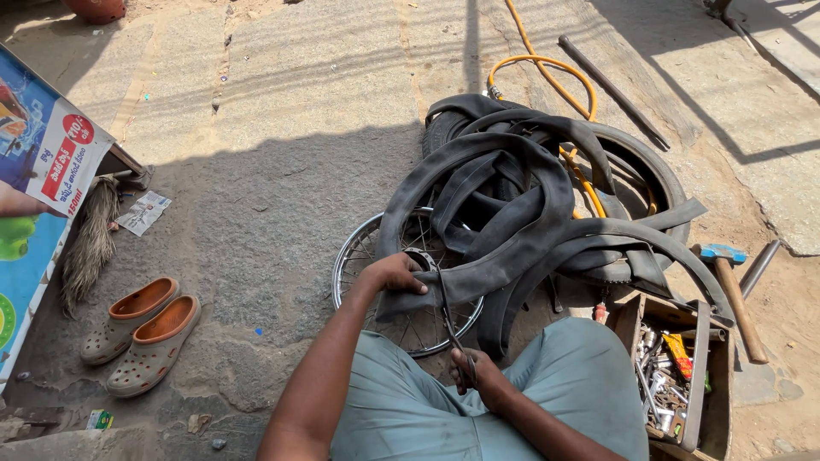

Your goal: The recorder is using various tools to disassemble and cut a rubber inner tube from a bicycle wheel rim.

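Looking down past the knees, much stays out of reach of the eye: the rubber inner tube (504, 230) lies in a slack black heap that covers most of a tyre (649, 171) and the upper half of a spoked wheel rim (367, 248), and the wooden toolbox (696, 376) at the lower right is cut by the frame edge, its contents a bright jumble of metal too small to sort. The left hand (395, 275) is closed over the cut end of the inner tube, pinching the flat strip against the rim's hub area, so the tube's near end sits right under those fingers while the rest loops away up and to the right. The right hand (475, 372) rests low between the thighs, fingers curled through the handles of scissors (451, 329), whose thin blades run up toward the tube's edge just beside the left hand; how wide the blades stand cannot be made out. The rubber looks matte, soft and folded; the rim is shiny with fine wire spokes. An orange hose (547, 72) curls over rough stone paving, a hammer (733, 290) lies beside the toolbox, and worn grey clogs (141, 333) with orange insides sit at the left.
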